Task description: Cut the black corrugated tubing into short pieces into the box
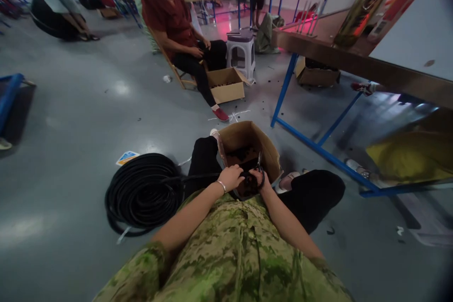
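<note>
My left hand (231,177) is closed around a black hose (198,177) that runs from a large black coil (143,193) on the floor at my left. My right hand (260,178) grips scissors or cutters (259,163), its fingers through the handles, right at the end of the hose. Both hands hover over an open cardboard box (267,144) standing between my knees, with dark cut pieces (244,155) inside. A thin bracelet circles my left wrist.
A seated person in a red shirt (170,14) works over another cardboard box (226,86) ahead. A grey stool (241,52) stands behind it. A blue-legged table (318,45) runs along the right. A blue cart edge (9,99) is at far left.
</note>
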Available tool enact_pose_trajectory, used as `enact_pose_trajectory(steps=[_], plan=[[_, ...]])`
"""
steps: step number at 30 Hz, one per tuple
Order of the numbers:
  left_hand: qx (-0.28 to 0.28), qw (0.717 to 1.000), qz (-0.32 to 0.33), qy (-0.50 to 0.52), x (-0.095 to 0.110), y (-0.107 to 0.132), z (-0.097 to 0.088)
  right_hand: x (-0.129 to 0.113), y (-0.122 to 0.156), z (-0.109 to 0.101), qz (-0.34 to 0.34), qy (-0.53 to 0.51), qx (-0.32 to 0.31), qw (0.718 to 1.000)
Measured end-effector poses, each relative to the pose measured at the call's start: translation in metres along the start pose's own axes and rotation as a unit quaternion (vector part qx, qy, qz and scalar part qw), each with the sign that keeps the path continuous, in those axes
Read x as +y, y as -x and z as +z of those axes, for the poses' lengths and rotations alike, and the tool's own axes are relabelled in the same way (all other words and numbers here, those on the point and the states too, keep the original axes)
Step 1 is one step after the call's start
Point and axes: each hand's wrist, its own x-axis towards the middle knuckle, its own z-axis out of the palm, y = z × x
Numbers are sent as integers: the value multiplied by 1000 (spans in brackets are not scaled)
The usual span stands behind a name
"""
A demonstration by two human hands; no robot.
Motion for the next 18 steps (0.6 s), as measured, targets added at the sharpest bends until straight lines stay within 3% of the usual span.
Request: enact_pose_trajectory(steps=[5, 11, 15, 18], plan=[[-18, 999, -30, 11, -15, -1, 20, -3, 1, 4, -20, 16, 16, 1000], [-32, 997, -74, 8, -16, -9, 38, -4, 2, -1, -122, 200, 39, 971], [17, 995, -88, 42, -20, -8, 42, -1, -2, -4, -146, 227, 29, 962], [79, 984, -134, 88, -26, -8, 41, -4, 0, -3, -136, 297, 17, 945]])
